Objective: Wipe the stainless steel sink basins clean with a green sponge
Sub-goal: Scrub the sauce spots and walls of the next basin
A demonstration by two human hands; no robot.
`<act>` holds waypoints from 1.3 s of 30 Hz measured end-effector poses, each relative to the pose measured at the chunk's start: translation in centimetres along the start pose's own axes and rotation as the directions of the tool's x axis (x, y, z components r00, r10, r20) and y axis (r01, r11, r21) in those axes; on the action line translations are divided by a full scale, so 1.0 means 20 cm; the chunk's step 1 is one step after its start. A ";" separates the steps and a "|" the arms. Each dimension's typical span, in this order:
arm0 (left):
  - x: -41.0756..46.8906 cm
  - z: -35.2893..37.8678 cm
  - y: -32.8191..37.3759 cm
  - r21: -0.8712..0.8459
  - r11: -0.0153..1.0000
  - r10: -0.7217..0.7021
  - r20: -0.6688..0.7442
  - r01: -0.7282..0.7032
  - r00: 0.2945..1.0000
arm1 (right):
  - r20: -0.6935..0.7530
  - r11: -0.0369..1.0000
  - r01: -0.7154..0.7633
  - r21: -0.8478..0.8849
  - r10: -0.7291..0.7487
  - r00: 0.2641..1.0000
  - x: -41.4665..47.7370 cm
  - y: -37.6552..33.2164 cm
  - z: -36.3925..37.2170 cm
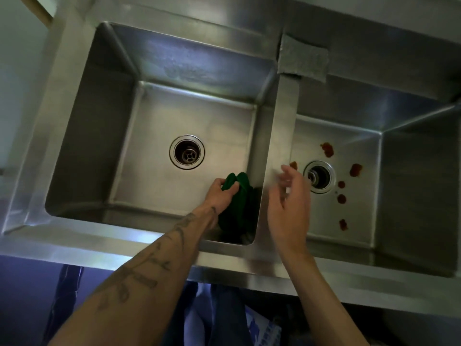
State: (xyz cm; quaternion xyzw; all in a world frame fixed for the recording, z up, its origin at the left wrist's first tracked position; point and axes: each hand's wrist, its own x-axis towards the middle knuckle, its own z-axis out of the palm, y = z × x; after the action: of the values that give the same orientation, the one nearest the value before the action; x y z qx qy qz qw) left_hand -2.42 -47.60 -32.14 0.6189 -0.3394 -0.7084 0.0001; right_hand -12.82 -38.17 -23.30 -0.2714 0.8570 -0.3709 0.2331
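My left hand grips a dark green sponge at the near right corner of the left basin, against the wall under the divider. The sponge is folded and hangs down past my wrist. My right hand hovers above the divider and the left side of the right basin, fingers loosely spread and blurred, holding nothing. Several red-brown stains dot the right basin floor around its drain. The left basin floor looks bare around its drain.
A grey scouring pad lies on the back rim where the divider meets it. The steel front rim runs below my forearms. Blue cloth and legs show under the sink at the bottom.
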 end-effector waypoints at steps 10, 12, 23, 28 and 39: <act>0.20 0.21 -0.13 0.510 0.855 -0.034 -0.119 0.091 0.992 | -0.111 0.943 0.163 -0.289 -0.202 0.973 0.19 0.12 0.19; 0.19 0.21 -0.12 0.471 0.879 -0.034 -0.086 0.071 0.996 | -0.113 0.933 0.164 -0.320 -0.209 0.971 0.19 0.12 0.19; 0.07 0.21 -0.04 0.337 0.941 -0.014 0.010 0.009 1.000 | -0.102 0.933 0.150 -0.326 -0.192 0.976 0.18 0.11 0.19; 0.06 0.24 -0.05 0.230 0.973 -0.003 -0.043 0.013 0.999 | -0.091 0.941 0.151 -0.303 -0.186 0.978 0.19 0.12 0.20; 0.11 0.22 -0.06 0.306 0.951 -0.045 -0.035 0.053 0.998 | -0.114 0.944 0.152 -0.293 -0.193 0.975 0.19 0.11 0.19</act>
State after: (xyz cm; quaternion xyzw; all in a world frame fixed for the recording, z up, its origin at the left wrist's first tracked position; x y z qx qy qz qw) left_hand -6.37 -45.43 -34.58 0.6294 -0.4299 -0.6382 -0.1088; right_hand -13.92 -41.30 -28.08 -0.3490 0.8884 -0.2820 0.0972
